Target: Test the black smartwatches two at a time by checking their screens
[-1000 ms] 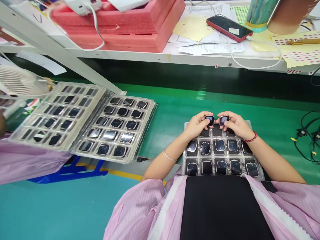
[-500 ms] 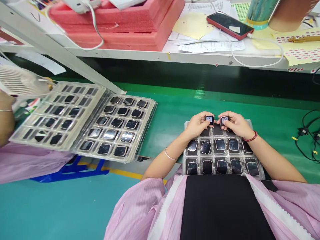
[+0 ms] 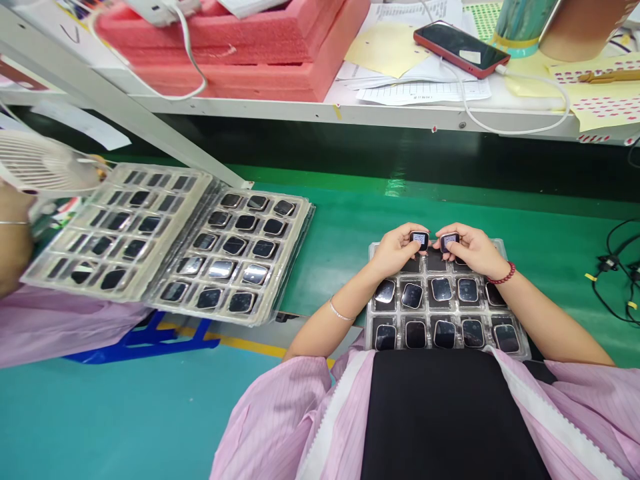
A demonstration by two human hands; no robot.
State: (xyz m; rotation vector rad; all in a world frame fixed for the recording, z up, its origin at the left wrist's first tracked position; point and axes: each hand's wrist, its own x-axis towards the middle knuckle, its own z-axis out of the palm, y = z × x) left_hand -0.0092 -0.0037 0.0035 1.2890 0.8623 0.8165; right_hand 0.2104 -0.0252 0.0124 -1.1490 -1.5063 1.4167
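My left hand (image 3: 395,248) grips a small square watch (image 3: 419,240) whose lit screen shows a code-like pattern. Close beside it, my right hand (image 3: 468,249) holds a second watch (image 3: 449,243), its screen lit with a similar pattern. Both hands are over the far edge of a clear plastic tray (image 3: 428,308) at my lap. Dark-screened watches, such as one in the middle row (image 3: 441,289), sit in the tray's compartments. My hands hide part of the far row.
Two stacks of trays (image 3: 295,257) (image 3: 37,270) with watches stand at the left, near a fan (image 3: 45,163) and a co-worker's arm (image 3: 13,243). A shelf (image 3: 280,115) holds red foam (image 3: 225,73) and a phone (image 3: 461,49). Black cables (image 3: 607,263) lie right.
The patterns on both lit watch screens look slightly different. My hands keep their grip and have barely moved.
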